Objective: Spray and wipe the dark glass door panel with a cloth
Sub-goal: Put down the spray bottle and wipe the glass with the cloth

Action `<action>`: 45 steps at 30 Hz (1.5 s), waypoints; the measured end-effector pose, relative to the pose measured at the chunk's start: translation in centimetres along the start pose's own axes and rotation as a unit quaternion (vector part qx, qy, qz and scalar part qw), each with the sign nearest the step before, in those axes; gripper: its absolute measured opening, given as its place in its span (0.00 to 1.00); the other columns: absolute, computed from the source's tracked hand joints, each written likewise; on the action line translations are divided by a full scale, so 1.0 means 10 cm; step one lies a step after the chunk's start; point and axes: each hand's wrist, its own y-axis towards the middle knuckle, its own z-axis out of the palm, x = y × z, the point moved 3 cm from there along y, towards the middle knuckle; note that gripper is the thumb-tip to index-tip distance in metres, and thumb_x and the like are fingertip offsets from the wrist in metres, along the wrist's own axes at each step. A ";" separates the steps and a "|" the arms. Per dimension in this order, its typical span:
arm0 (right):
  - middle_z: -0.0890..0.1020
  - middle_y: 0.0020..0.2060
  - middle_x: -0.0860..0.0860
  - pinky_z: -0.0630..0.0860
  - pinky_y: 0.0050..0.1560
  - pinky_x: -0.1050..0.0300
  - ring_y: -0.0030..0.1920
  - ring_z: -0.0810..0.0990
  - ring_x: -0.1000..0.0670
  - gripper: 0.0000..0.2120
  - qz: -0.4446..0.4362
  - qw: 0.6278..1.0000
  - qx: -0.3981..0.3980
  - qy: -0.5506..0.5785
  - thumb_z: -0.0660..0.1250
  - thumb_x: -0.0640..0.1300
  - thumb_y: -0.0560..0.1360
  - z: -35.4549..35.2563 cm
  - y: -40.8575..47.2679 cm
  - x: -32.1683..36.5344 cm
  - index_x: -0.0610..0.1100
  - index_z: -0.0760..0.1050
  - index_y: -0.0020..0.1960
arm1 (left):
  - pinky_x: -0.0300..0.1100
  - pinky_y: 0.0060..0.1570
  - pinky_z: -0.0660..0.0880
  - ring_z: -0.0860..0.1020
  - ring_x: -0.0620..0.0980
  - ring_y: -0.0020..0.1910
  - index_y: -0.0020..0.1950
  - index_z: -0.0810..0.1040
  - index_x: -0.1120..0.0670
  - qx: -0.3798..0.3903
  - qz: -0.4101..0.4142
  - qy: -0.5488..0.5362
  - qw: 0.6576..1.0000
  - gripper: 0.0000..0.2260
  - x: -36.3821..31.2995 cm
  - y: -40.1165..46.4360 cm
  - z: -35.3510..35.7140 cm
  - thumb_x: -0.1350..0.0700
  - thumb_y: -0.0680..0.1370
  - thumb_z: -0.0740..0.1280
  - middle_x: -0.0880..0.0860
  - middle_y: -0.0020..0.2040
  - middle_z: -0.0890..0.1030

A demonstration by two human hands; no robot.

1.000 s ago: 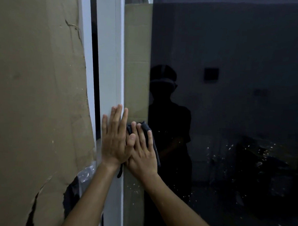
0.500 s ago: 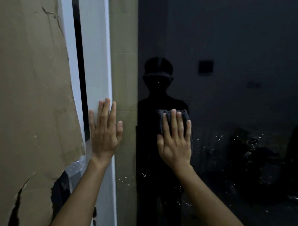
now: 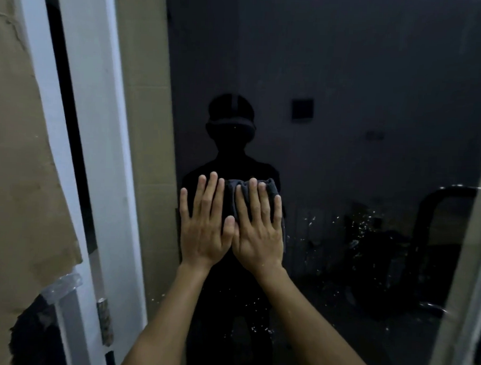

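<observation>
Both hands lie flat, fingers straight and pointing up: right hand (image 3: pixel 258 230) pressing the bunched dark cloth (image 3: pixel 245 193) against the upright glass door panel (image 3: pixel 362 77), left hand (image 3: pixel 204 225) touching beside it.

Dark glass, white frame, brown cardboard

The glass door panel (image 3: pixel 348 76) is near-black with a bluish-grey sheen, flecked with pale white specks toward its lower right. The cloth (image 3: pixel 269 192) on it is dark charcoal grey. Left of the panel, the door frame (image 3: pixel 97 148) is plain white, and the cardboard (image 3: pixel 13 172) beyond is dull tan-brown.
</observation>
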 end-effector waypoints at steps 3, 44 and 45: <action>0.52 0.82 0.42 0.49 0.81 0.39 0.82 0.53 0.43 0.30 -0.004 1.000 0.005 0.001 0.47 0.55 0.85 -0.01 -0.02 -0.08 0.44 0.50 0.83 | 0.62 0.79 0.50 0.56 0.56 0.82 0.81 0.60 0.59 -0.011 0.004 0.009 1.000 0.29 0.02 -0.01 0.02 0.47 0.82 0.49 0.57 0.81 0.60; 0.54 0.82 0.39 0.49 0.81 0.37 0.83 0.50 0.42 0.29 0.068 0.998 0.002 -0.019 0.46 0.53 0.84 -0.37 -0.55 -2.25 0.42 0.53 0.83 | 0.62 0.79 0.49 0.53 0.55 0.82 0.81 0.60 0.56 -0.026 -0.046 0.010 0.999 0.27 -1.65 -0.08 0.63 0.48 0.83 0.51 0.57 0.82 0.59; 0.55 0.82 0.39 0.48 0.81 0.37 0.83 0.50 0.42 0.29 0.075 0.997 -0.001 -0.021 0.46 0.53 0.84 -0.38 -0.57 -2.35 0.42 0.53 0.83 | 0.62 0.79 0.49 0.53 0.55 0.82 0.81 0.59 0.56 -0.026 -0.047 0.015 0.998 0.27 -1.65 -0.09 0.64 0.48 0.83 0.51 0.57 0.82 0.59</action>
